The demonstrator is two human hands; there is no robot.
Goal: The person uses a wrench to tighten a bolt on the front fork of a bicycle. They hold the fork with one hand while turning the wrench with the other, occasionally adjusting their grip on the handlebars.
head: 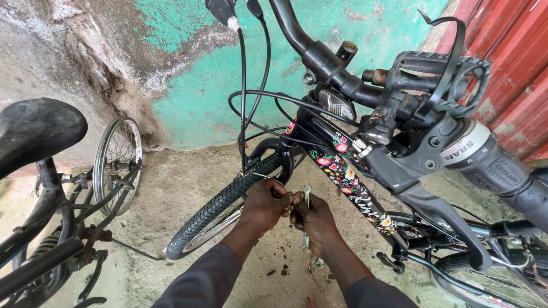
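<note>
My right hand [313, 219] has its grip closed around a silver spanner [307, 222], held upright just beside the front tyre [225, 205]. My left hand [264, 204] pinches narrow at the spanner's top end, touching the right hand; what it grips I cannot tell. Above them runs the black floral frame tube [348, 177], and the handlebar [399, 97] with its grey shifter. A second bicycle [51, 188] stands well apart on the left.

shiny metal wrench [307, 197], treaded rubber tyre [222, 202], rough concrete floor [171, 182]
</note>
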